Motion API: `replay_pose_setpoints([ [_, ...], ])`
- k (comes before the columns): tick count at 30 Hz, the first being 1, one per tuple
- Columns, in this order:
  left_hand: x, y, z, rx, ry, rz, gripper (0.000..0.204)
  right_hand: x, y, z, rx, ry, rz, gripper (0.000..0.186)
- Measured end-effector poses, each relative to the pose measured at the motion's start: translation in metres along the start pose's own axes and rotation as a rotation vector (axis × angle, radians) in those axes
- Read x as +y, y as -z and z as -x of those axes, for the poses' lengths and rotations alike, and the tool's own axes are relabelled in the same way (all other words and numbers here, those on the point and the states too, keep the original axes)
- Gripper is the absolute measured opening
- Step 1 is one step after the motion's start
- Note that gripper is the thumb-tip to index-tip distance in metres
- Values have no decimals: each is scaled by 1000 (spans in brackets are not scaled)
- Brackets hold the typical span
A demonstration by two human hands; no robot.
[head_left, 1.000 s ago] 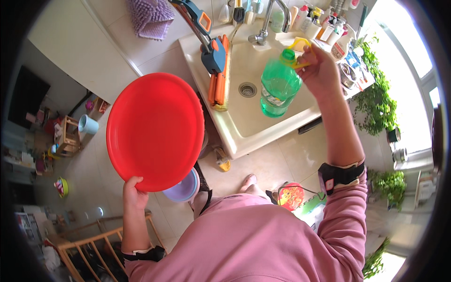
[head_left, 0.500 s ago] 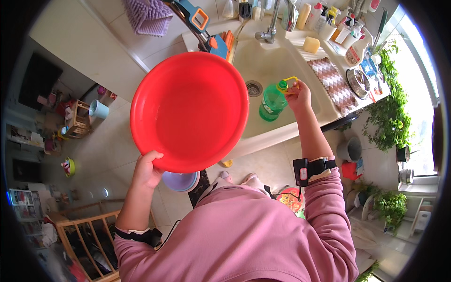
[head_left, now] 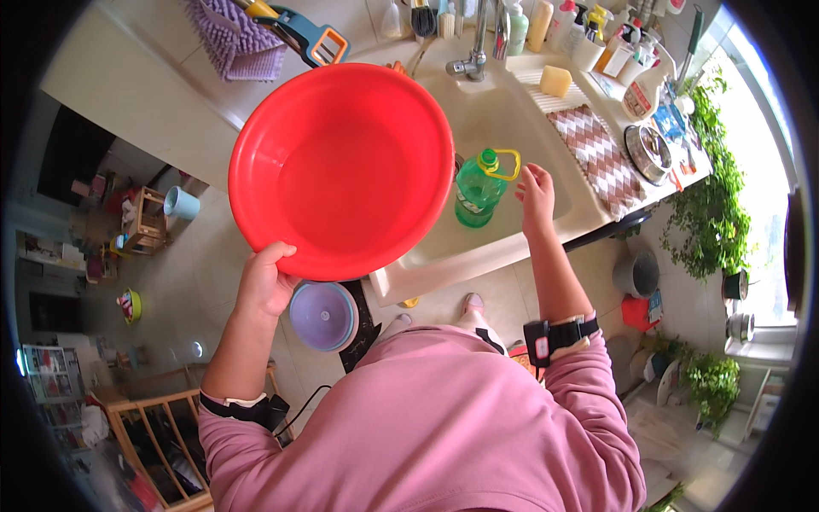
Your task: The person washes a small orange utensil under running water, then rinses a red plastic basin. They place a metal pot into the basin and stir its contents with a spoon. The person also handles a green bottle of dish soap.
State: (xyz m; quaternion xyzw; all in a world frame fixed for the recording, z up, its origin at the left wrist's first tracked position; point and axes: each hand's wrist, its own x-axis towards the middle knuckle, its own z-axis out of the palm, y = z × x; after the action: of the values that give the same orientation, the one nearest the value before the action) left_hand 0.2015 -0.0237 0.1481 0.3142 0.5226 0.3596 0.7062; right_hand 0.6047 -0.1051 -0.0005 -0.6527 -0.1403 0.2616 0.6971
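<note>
Red basin [head_left: 341,171] fills the frame's upper centre-left, its lower rim gripped by the left hand [head_left: 267,286]; right of centre, the loosely open right hand [head_left: 537,203] is just beside a green bottle [head_left: 479,194].

Yellow sponge [head_left: 555,82] near a zigzag cloth [head_left: 595,160], metal bowl [head_left: 654,171] beside it, leafy plants [head_left: 715,200] by the window [head_left: 770,230]
</note>
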Motion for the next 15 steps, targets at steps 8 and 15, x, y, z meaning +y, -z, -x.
replay_pose_setpoints([
  [8,-19,-66,19,71,-43,-39,33,-67,17,58,-900,-15,50,42],
  [15,-26,-100,29,158,-30,-163,32,-82,10,53,-1021,-328,-38,61],
])
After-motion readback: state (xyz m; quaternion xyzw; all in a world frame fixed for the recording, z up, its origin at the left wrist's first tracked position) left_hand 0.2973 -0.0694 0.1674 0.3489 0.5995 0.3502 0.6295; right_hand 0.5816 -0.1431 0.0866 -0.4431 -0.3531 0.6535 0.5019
